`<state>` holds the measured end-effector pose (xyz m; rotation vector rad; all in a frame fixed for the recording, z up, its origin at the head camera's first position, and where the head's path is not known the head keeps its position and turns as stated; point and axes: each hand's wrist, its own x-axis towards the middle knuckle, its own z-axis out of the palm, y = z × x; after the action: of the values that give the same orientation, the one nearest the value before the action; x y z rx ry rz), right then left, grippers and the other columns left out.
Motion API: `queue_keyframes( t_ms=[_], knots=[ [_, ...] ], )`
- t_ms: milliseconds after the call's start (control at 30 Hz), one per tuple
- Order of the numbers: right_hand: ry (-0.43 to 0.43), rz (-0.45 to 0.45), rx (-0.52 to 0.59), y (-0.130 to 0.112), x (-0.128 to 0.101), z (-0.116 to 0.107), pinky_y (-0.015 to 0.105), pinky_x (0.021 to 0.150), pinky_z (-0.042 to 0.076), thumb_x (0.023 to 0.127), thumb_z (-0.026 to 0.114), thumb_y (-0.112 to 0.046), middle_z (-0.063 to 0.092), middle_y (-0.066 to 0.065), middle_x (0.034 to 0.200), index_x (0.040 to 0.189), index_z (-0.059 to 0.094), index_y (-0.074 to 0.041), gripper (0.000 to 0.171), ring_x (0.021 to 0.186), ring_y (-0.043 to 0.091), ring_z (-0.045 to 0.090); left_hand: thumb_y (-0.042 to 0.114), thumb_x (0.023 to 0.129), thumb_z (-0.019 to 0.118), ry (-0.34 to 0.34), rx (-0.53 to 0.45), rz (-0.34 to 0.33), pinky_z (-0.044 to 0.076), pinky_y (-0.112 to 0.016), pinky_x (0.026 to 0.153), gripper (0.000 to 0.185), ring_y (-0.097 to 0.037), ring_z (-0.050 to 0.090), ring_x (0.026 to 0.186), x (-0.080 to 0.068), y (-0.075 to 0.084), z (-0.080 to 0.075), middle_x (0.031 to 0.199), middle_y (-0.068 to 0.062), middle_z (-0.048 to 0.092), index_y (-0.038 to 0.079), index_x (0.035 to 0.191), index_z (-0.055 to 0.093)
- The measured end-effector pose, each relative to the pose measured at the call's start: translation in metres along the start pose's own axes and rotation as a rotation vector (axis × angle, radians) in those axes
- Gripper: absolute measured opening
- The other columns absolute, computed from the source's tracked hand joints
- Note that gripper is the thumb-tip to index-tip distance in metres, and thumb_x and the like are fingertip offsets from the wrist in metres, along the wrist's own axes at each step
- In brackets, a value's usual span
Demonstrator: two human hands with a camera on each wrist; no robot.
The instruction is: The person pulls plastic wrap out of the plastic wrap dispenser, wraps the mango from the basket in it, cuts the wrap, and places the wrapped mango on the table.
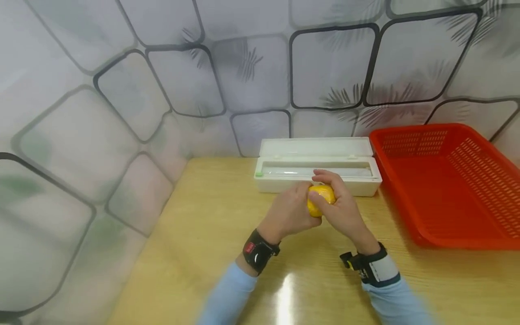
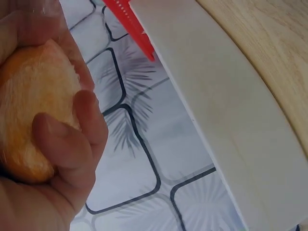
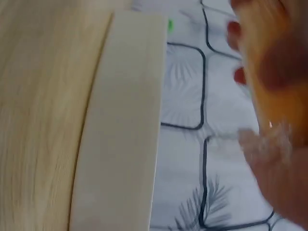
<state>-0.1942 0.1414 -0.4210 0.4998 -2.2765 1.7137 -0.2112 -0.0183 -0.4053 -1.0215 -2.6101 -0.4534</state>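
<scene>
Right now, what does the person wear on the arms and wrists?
Both arms have light blue long sleeves. The left wrist carries a black band with a small red mark and a white mark on it. The right wrist carries a black strap with a white-grey band and a small yellow part. The left hand and right hand are bare.

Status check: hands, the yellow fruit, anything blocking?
Left hand and right hand both grip round yellow fruit. White cling-film dispenser box open just behind. Red plastic basket right, apart.
</scene>
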Motion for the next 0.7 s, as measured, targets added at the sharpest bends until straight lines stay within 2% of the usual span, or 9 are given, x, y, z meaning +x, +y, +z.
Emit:
queue_keyframes(
  t_ms=[67,167,300,367,467,700],
  knots=[
    [0.178,-0.002,0.02,0.0,-0.001,0.013,0.016,0.083,0.049,0.098,0.059,-0.01,0.058,0.013,0.134,0.119,0.06,0.002,0.024,0.111,0.023,0.057,0.034,0.066,0.085,0.043,0.028,0.005,0.046,-0.016,0.057,0.056,-0.009,0.055,0.07,-0.002,0.002,0.002,0.089,0.002,0.06,0.008,0.109,0.06],
    [0.394,0.002,0.076,-0.001,-0.002,0.025,0.018,0.081,0.05,0.099,0.056,-0.008,0.067,0.013,0.116,0.108,0.066,0.005,0.019,0.101,0.015,0.06,0.039,0.065,0.085,0.105,0.096,0.036,0.049,-0.017,0.055,0.059,-0.01,0.057,0.069,-0.004,0.007,0.007,0.088,0.001,0.061,0.007,0.108,0.06],
    [0.527,0.036,0.232,-0.003,-0.002,0.031,0.024,0.082,0.051,0.097,0.057,-0.004,0.069,0.013,0.108,0.105,0.068,0.009,0.019,0.095,0.016,0.062,0.045,0.065,0.085,0.141,0.161,0.036,0.051,-0.018,0.055,0.064,-0.01,0.057,0.067,-0.005,0.013,0.01,0.089,-0.002,0.061,0.005,0.108,0.06],
    [0.552,0.064,0.328,-0.005,-0.002,0.032,0.028,0.084,0.049,0.096,0.057,-0.004,0.069,0.012,0.106,0.106,0.067,0.011,0.02,0.094,0.019,0.061,0.048,0.065,0.085,0.15,0.172,0.027,0.051,-0.018,0.055,0.067,-0.011,0.058,0.066,-0.006,0.016,0.01,0.09,-0.003,0.062,0.004,0.109,0.06],
    [0.547,0.101,0.461,-0.009,-0.002,0.032,0.033,0.09,0.046,0.096,0.055,-0.004,0.069,0.008,0.104,0.11,0.062,0.012,0.022,0.096,0.024,0.06,0.05,0.067,0.083,0.155,0.162,0.015,0.052,-0.018,0.055,0.068,-0.012,0.059,0.068,-0.007,0.018,0.009,0.09,-0.004,0.062,0.004,0.111,0.059],
    [0.403,0.178,0.739,-0.009,-0.002,0.03,0.033,0.104,0.043,0.1,0.049,-0.006,0.069,0.006,0.111,0.124,0.054,0.001,0.026,0.11,0.024,0.06,0.042,0.072,0.082,0.109,0.017,-0.081,0.048,-0.014,0.056,0.064,-0.011,0.058,0.071,-0.006,0.02,0.006,0.095,-0.005,0.063,0.004,0.117,0.056]
  ],
)
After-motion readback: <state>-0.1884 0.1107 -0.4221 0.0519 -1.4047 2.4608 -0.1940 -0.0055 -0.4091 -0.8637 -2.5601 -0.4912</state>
